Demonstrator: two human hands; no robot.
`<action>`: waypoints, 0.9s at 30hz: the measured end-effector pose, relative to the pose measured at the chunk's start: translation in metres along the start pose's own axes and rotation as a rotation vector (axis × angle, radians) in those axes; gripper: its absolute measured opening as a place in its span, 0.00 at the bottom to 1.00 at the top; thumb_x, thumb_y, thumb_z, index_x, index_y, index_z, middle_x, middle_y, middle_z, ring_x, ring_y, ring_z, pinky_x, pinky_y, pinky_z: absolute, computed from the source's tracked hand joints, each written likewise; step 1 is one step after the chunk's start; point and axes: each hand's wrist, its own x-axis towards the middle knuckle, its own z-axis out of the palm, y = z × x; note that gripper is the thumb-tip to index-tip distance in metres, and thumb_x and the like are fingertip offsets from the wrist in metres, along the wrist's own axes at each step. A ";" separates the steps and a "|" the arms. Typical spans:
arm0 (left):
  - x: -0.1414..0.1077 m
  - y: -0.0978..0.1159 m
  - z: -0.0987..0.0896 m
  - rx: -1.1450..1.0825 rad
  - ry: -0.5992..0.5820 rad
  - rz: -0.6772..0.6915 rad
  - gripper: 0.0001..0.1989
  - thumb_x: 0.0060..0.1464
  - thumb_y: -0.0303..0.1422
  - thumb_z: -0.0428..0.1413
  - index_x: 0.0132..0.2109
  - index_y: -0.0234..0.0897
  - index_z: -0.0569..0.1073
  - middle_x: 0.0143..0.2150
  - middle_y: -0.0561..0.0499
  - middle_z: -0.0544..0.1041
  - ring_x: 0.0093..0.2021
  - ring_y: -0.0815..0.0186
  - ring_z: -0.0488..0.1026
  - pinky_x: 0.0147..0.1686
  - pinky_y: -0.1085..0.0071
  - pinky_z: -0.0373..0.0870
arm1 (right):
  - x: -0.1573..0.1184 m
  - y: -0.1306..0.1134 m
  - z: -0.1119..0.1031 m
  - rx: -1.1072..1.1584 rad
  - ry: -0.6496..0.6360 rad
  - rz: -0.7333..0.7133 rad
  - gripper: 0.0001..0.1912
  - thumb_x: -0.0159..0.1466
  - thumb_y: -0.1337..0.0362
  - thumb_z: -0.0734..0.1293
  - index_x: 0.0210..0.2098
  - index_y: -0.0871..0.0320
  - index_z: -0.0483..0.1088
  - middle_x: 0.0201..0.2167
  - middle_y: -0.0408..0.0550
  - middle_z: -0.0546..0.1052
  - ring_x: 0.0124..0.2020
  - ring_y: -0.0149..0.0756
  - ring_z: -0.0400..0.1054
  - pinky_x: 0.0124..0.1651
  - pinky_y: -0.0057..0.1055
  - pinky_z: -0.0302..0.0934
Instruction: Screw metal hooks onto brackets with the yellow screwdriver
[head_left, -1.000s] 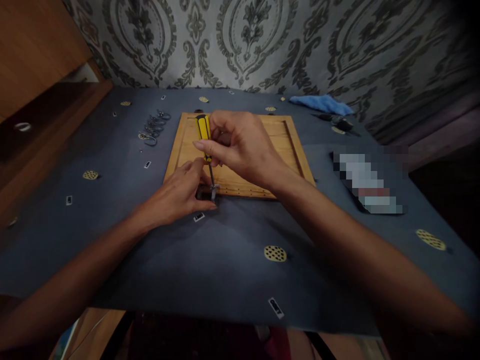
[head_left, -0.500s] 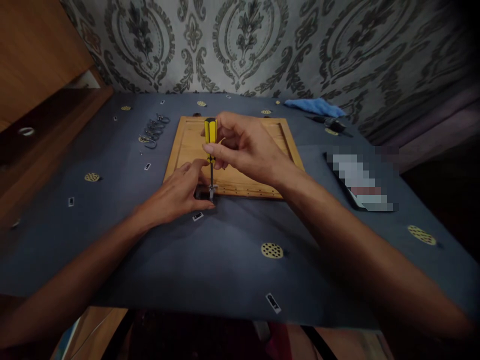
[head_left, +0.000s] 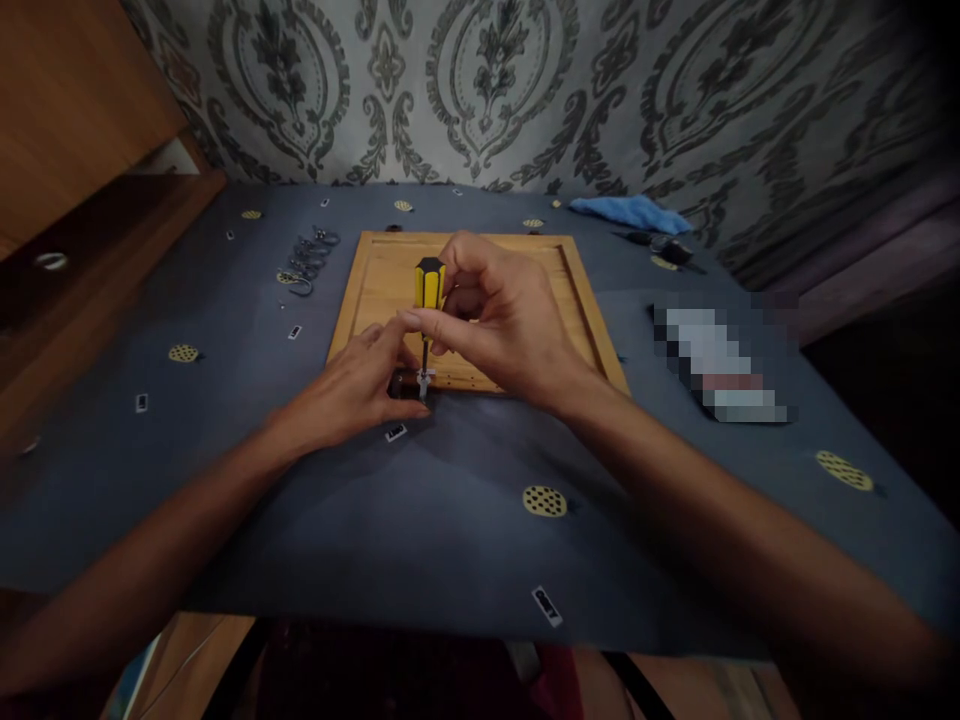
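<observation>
My right hand grips a screwdriver by its yellow-and-black handle, thumb and fingers closed round it. The screwdriver stands nearly upright, its shaft pointing down at a small silver metal fitting on the front left edge of a framed wooden board. Around that fitting curl the thumb and fingers of my left hand, steadying it against the board. Small dark holes run along the board's front edge. The fitting's exact shape is partly covered by my fingers.
Several metal hooks lie in a row at the back left. A blue cloth and a dark tool rest at the back right, with a phone-like item, blurred out, nearer. A wooden cabinet borders the left side.
My right hand and the screwdriver handle have dropped slightly and shifted a little right, the handle's top now tilting toward me. The board's right side has swung slightly right. My left hand stays put.
</observation>
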 end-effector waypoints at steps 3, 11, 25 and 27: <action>0.000 0.000 0.001 0.009 0.004 0.000 0.23 0.54 0.40 0.69 0.50 0.43 0.68 0.46 0.49 0.78 0.50 0.52 0.77 0.50 0.56 0.74 | 0.005 0.001 0.004 0.004 -0.001 -0.003 0.22 0.65 0.66 0.75 0.32 0.51 0.55 0.27 0.38 0.66 0.29 0.33 0.65 0.29 0.30 0.61; 0.000 0.006 -0.001 -0.007 -0.024 -0.068 0.25 0.54 0.38 0.71 0.51 0.43 0.66 0.47 0.48 0.82 0.55 0.47 0.77 0.52 0.52 0.74 | 0.024 0.006 0.007 0.002 -0.017 0.047 0.23 0.66 0.62 0.76 0.32 0.51 0.54 0.27 0.40 0.68 0.31 0.37 0.68 0.30 0.32 0.63; -0.001 0.004 0.000 -0.020 0.001 -0.051 0.30 0.53 0.37 0.72 0.57 0.41 0.66 0.49 0.48 0.81 0.55 0.49 0.78 0.53 0.55 0.73 | 0.014 0.010 -0.008 0.242 -0.108 0.033 0.12 0.68 0.64 0.75 0.38 0.53 0.67 0.29 0.37 0.72 0.24 0.28 0.69 0.30 0.28 0.69; -0.001 0.004 0.000 -0.006 0.002 -0.041 0.28 0.52 0.37 0.72 0.54 0.41 0.67 0.48 0.48 0.81 0.54 0.49 0.77 0.52 0.55 0.73 | 0.003 0.004 -0.013 0.231 -0.146 0.014 0.12 0.68 0.60 0.75 0.35 0.54 0.68 0.31 0.39 0.74 0.26 0.28 0.71 0.32 0.29 0.71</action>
